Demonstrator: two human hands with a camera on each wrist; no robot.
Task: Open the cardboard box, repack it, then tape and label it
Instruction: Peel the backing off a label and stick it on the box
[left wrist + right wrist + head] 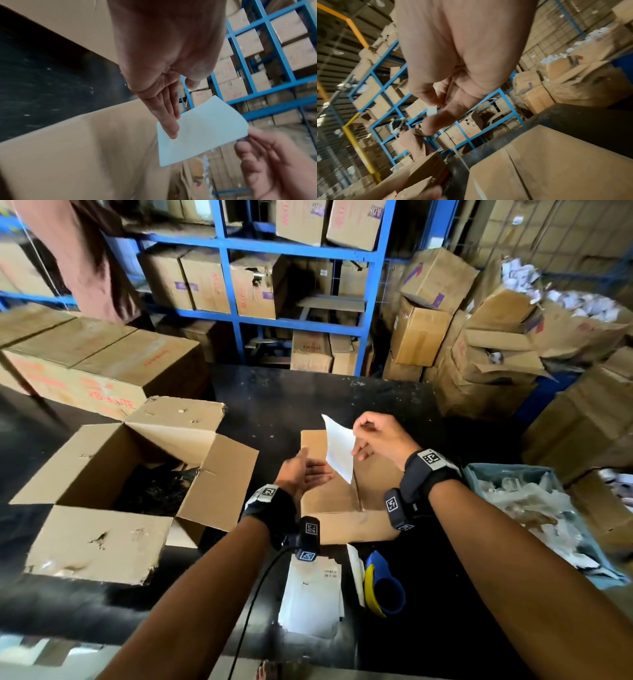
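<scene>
Flanking closed box (346, 494) — open carton (113, 494), tape dispenser (383, 583)

Bare forearms, black wrist straps (423, 474) with square black-and-white markers (both wrists), black cable (253, 601) at left wrist

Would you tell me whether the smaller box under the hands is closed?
Closed: the smaller box's top flaps lie flat, meeting at a centre seam.

On the black table (274, 405) we count two hands, left (301, 474) and right (380, 436), one white label (339, 448), one closed box (342, 501), one open box (113, 491), one tape roll (383, 583).
</scene>
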